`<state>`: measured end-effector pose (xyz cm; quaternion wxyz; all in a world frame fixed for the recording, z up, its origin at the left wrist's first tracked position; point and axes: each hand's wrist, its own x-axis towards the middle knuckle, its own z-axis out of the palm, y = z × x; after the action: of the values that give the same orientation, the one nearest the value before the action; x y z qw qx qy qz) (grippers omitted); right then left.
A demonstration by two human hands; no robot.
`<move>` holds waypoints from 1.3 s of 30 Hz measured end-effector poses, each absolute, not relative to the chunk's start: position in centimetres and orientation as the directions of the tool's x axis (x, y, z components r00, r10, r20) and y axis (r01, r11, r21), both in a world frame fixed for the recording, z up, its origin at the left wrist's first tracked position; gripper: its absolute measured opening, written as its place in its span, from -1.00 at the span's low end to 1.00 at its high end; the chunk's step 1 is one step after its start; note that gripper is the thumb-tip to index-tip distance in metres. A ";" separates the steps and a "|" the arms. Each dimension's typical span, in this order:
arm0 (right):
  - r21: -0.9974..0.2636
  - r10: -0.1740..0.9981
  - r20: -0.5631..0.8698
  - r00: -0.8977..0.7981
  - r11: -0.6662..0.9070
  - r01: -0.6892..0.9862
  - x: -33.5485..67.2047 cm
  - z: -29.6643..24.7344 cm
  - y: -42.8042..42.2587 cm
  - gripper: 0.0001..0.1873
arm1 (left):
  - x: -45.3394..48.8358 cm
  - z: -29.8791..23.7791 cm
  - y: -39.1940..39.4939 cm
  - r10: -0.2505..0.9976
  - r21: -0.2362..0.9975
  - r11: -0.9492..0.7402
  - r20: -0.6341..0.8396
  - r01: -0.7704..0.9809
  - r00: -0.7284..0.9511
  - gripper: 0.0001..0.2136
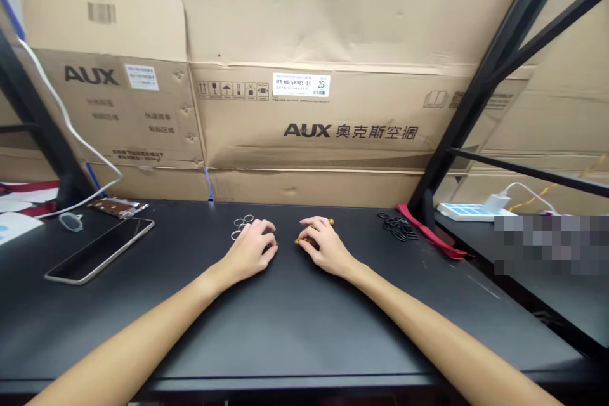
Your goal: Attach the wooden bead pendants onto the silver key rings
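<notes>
Bare left forearm (133, 333) and right forearm (428, 336) extend from the near edge of the black desk (295, 342) toward its centre. Left hand (250, 250) lies palm down, fingers curved and narrow, its fingertips at a small cluster of silver-coloured metal rings (242, 223); whether it holds anything cannot be told. Right hand (328, 246) closes narrowly on a small brass-coloured part (330, 222), which shows on both sides of the fingers. Black O-rings (397, 228) form a separate heap near the far right edge, beside a red strap (431, 235). Grouping by kind appears intended to keep each type within reach. A smartphone (99, 250) lies well left, apparently clear of the hands' working area. Flattened AUX cartons (333, 76) stand beyond the far edge.
</notes>
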<state>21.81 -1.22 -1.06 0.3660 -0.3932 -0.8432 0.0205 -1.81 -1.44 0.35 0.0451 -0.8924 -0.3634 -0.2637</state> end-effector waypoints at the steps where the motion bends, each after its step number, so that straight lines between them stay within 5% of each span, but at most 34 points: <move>1: -0.301 0.670 0.601 -0.434 0.694 0.654 21.8 -1.0 -1.3 -0.87 | -1.9 0.3 -1.3 0.644 0.108 -0.707 0.507 0.699 0.573 -0.84; 10: -0.277 0.719 0.630 -0.294 0.562 0.780 22.6 -0.3 -1.0 -0.88 | -2.9 -0.1 0.0 0.695 0.137 -0.647 0.509 0.750 0.507 -0.80; 21: -0.106 0.698 0.534 -0.476 0.614 0.782 22.4 -1.0 -1.1 -0.85 | -3.1 0.3 0.0 0.678 0.049 -0.664 0.462 0.747 0.572 -0.82; 27: -0.146 0.758 0.532 -0.376 0.520 0.842 23.0 -1.1 -0.6 -0.79 | -4.3 0.3 1.3 0.748 0.061 -0.570 0.452 0.819 0.486 -0.77; 33: -0.195 0.859 0.427 -0.281 0.391 0.900 23.4 -1.4 -0.3 -0.46 | -5.7 -0.3 2.7 0.892 0.131 -0.392 0.297 0.911 0.341 -0.39; 39: -0.285 0.910 0.303 -0.281 0.368 0.885 23.7 -1.7 0.2 -0.41 | -6.2 -0.7 3.4 0.878 0.152 -0.457 0.233 0.876 0.418 -0.43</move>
<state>23.70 0.17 -1.73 0.2109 -0.5612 -0.7998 0.0303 -6.15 3.37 -0.66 -0.0034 -0.8420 -0.5209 -0.1405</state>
